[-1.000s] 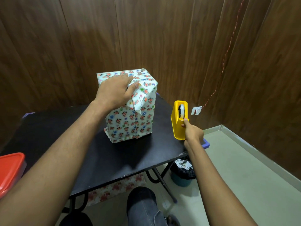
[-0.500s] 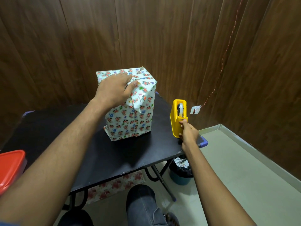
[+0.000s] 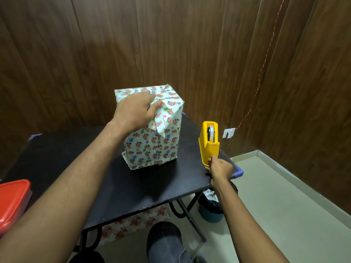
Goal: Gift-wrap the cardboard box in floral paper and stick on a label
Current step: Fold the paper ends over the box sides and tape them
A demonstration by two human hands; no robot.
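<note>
So, left to right: one red plastic lidded container (image 3: pixel 12 203) at the left edge, sitting at the near-left of one black folding table (image 3: pixel 76 168). One tall box wrapped in white floral paper (image 3: pixel 152 137) stands upright near the table's middle, toward the far side. Paper covers all visible faces; a vertical seam runs down the near face, a folded triangular flap hangs over the top near edge, and a bit of paper sticks out at the bottom left corner. Left hand (image 3: pixel 133 112) lies on top of the box, fingers flat, thumb on the folded flaps, pressing them down. One yellow plastic tape dispenser (image 3: pixel 209 143) stands on the table's right side, apart from the box, with a tape roll visible inside. Right hand (image 3: pixel 220 168) has curled fingers pinching at the dispenser's near lower end; cannot tell whether tape is between them. One teal bin with a black liner (image 3: pixel 210 207) stands on the floor under the right table edge. One floral paper sheet (image 3: pixel 133 224) lies on the floor below the table.
</note>
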